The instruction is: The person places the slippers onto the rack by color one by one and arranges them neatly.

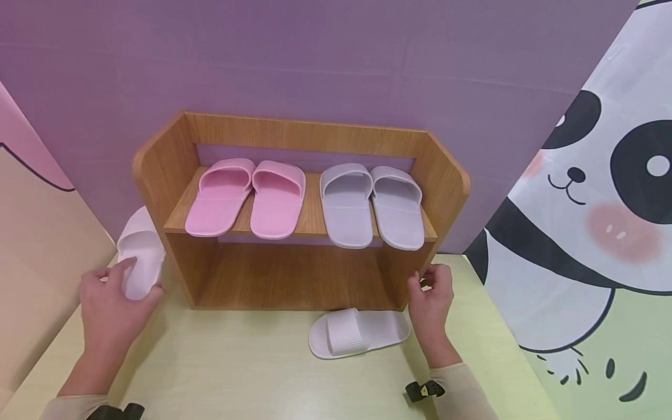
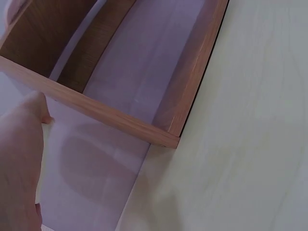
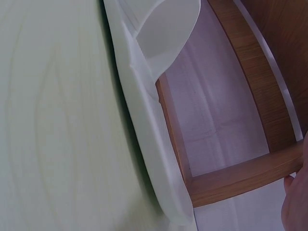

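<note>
At the left end of a wooden shoe rack [image 1: 283,274], my left hand [image 1: 112,309] holds a white slipper [image 1: 147,265] by its sole, toe end upward. In the left wrist view this hand [image 2: 19,159] is close to the rack's side panel, and the slipper is mostly hidden. My right hand [image 1: 433,297] grips the front edge of the right side panel [image 1: 443,224]. Another white slipper [image 1: 380,326] lies on the tabletop along the rack's front, near the right hand; the right wrist view shows it at close range.
On the upper shelf stand a pair of pink slippers [image 1: 278,201] and a pair of grey slippers [image 1: 346,207]. Behind the rack hangs a purple cloth [image 1: 315,64]. A panda picture [image 1: 588,233] covers the right wall. The pale tabletop [image 1: 236,367] extends in front.
</note>
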`<move>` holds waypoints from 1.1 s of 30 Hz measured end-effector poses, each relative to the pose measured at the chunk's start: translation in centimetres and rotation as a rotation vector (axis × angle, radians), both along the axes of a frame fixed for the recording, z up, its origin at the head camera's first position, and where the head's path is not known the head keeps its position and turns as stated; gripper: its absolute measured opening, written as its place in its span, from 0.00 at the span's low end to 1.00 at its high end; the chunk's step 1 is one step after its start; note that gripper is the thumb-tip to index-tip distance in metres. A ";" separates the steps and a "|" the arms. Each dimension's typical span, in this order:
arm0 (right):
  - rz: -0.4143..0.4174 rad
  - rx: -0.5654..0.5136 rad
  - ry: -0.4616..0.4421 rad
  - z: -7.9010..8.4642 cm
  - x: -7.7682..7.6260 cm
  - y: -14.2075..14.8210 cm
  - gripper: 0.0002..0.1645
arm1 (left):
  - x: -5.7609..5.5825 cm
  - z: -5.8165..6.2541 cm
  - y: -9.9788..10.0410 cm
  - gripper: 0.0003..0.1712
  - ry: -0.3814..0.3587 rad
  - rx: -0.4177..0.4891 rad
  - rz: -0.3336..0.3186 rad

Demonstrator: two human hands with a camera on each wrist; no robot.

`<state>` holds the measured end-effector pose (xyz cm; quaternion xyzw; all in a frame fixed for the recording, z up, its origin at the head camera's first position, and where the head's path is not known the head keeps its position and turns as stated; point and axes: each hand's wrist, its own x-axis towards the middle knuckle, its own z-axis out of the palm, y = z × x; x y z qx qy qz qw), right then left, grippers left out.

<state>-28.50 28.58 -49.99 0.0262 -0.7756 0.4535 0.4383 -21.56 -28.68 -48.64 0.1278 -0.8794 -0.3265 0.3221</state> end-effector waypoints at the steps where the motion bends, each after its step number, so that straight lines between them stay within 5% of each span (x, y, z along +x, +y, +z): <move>1: 0.000 0.000 0.000 0.0 0.0 0.0 0.06 | 0.0 0.1 0.0 0.39 0.014 0.002 0.004; 13: 0.002 -0.009 -0.036 0.0 0.0 -0.1 0.07 | -0.1 0.9 0.5 0.41 0.246 0.031 0.031; 33: 0.008 -0.013 -0.003 -0.1 -0.1 0.0 0.06 | 0.4 1.6 0.6 0.46 0.524 0.094 0.028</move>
